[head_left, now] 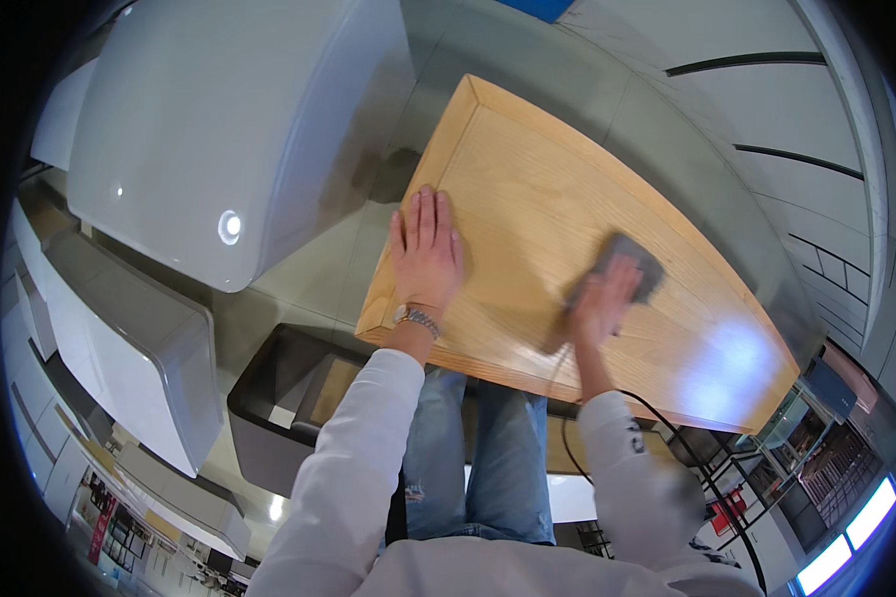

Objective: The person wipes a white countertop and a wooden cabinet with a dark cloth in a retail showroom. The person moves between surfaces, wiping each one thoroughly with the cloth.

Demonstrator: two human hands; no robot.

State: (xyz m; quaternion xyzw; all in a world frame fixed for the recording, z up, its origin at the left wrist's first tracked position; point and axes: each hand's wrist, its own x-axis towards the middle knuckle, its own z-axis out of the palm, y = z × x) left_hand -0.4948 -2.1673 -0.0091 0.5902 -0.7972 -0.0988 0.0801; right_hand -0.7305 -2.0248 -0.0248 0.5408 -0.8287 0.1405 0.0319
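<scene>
A light wooden tabletop [528, 189] with a framed edge stretches out in front of me. My left hand [428, 249] lies flat on its left end, palm down, fingers stretched out and holding nothing; a metal watch is on that wrist. Farther right, my right hand [602, 303] presses down on a folded dark grey cloth [639, 264] that rests on the wood. Motion smears this hand and the cloth. The fingers reach over the top of the cloth, and its near side is partly hidden beneath the palm.
A large glossy white block-shaped piece [209, 119] stands left of the table. A dark grey armchair [279, 418] sits below the table's left corner. Near my right forearm hangs a black cable [667, 423]. White panels with dark handles [747, 65] line the far right.
</scene>
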